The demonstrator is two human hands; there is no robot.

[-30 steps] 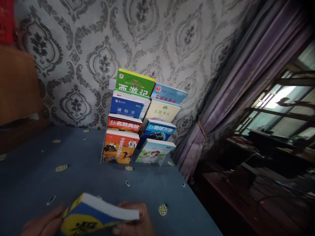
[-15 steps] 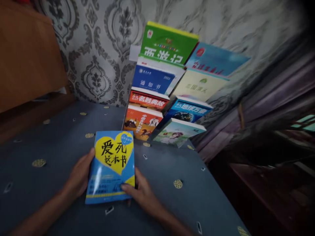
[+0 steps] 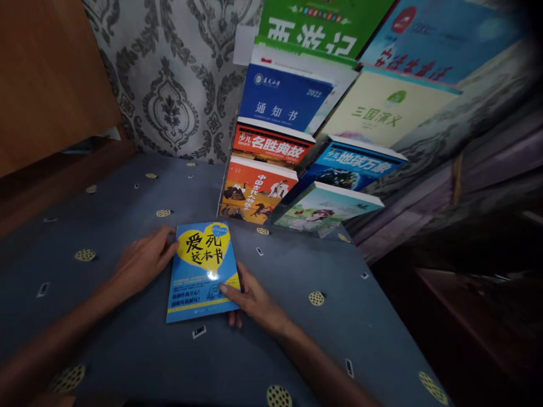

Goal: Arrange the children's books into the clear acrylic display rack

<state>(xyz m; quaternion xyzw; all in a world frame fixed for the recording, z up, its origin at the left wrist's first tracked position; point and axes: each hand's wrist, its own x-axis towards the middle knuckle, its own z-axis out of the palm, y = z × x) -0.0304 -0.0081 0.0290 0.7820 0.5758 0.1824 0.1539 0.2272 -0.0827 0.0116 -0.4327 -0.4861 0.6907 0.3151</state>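
A blue book with a yellow heart and black Chinese characters on its cover is tilted a little above the table. My right hand grips its lower right edge, thumb on the cover and fingers underneath. At the book's upper left edge is my left hand, slightly blurred. Its thumb and forefinger are apart, with the tips at the edge and no clear grip showing.
Behind the book, a tiered rack holds several books, among them an orange book, a blue booklet and a cream book. A wooden cabinet stands left on the dark patterned tablecloth. Purple curtains hang right.
My left hand has shifted up along the book's left edge and loosened from its side hold. My right hand keeps its grip. The view has moved closer to the rack.
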